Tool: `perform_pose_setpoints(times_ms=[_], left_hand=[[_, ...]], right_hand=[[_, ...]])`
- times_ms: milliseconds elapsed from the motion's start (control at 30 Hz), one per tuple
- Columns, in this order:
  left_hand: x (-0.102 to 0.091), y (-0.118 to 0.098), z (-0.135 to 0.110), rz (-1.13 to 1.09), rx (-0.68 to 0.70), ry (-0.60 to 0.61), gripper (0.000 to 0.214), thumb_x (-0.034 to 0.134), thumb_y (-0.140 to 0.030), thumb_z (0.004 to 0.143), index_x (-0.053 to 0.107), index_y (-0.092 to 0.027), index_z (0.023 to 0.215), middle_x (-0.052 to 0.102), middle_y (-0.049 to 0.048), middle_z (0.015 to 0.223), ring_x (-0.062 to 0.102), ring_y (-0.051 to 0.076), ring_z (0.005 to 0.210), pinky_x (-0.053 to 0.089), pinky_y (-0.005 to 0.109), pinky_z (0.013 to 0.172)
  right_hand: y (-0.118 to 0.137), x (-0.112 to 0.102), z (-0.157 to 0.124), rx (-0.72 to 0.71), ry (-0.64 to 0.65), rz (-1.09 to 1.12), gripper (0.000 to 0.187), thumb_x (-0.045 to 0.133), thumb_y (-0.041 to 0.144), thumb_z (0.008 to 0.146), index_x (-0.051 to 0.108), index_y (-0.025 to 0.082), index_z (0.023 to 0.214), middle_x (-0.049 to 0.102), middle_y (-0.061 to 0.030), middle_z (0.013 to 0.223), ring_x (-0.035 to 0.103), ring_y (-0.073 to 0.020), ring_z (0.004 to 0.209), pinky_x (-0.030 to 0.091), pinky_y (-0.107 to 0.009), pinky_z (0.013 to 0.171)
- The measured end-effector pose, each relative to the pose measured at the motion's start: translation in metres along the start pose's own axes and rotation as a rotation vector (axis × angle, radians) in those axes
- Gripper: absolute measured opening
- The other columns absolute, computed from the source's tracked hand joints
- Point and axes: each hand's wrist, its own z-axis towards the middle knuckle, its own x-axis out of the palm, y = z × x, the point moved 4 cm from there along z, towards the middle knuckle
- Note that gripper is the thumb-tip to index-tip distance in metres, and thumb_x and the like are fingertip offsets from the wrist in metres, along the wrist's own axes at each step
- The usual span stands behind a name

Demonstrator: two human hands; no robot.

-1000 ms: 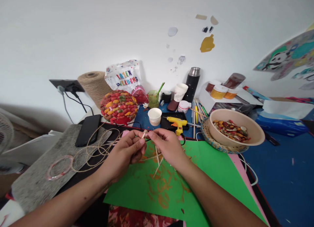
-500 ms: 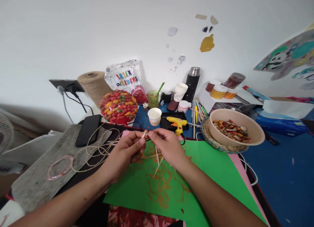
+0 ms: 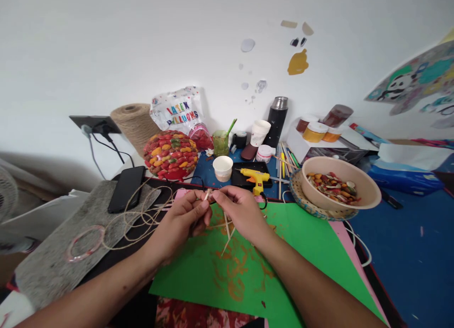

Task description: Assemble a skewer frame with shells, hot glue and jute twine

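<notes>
Pinching the wooden sticks [image 3: 227, 229] from both sides: left hand [image 3: 179, 222] has thumb and forefinger closed tight on the upper end, right hand [image 3: 241, 213] has its fingertips closed on the same bundle, and the two hands almost touch. The sticks are crossed and angle down, held just above the green paper sheet [image 3: 305, 252], which is smeared with orange. A yellow glue gun [image 3: 255, 177] and white paper cup [image 3: 222, 168] sit behind the hands. Loose jute twine [image 3: 142, 215] lies left, and a bowl [image 3: 369, 195] of coloured pieces is on the right.

Bright, even light, soft shadows under the hands; the picture is sharp, bowing at the edges.
</notes>
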Motion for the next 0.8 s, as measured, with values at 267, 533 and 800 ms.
perform_pose_setpoints(times_ms=[267,533,800], left_hand=[[-0.0022,0.0,0.0011,0.022,0.007,0.004,0.038,0.081,-0.051,0.089,0.064,-0.017,0.083,0.054,-0.0035,0.067,0.034,0.006,0.05,0.023,0.022,0.047],[-0.0016,-0.002,-0.0002,-0.019,-0.029,-0.043,0.045,0.09,-0.049,0.079,0.066,-0.018,0.1,0.048,-0.0068,0.066,0.032,0.006,0.051,0.02,0.02,0.047],[0.0009,-0.0021,-0.0008,-0.02,-0.005,-0.024,0.039,0.086,-0.049,0.085,0.062,-0.019,0.092,0.061,-0.0034,0.065,0.04,0.006,0.047,0.025,0.02,0.045]], right_hand=[[-0.0027,0.0001,0.002,-0.011,-0.004,-0.006,0.034,0.065,0.052,0.09,0.072,0.019,0.085,0.051,0.0035,0.062,0.045,-0.0151,0.06,0.031,-0.028,0.055],[-0.0033,0.0001,0.001,-0.004,-0.013,-0.041,0.035,0.065,0.052,0.091,0.074,0.019,0.086,0.047,0.0045,0.06,0.04,-0.0144,0.057,0.03,-0.028,0.053],[-0.0014,0.0007,0.0008,-0.008,-0.001,-0.041,0.037,0.065,0.054,0.092,0.075,0.018,0.088,0.051,0.0031,0.063,0.043,-0.0147,0.059,0.03,-0.028,0.054]])
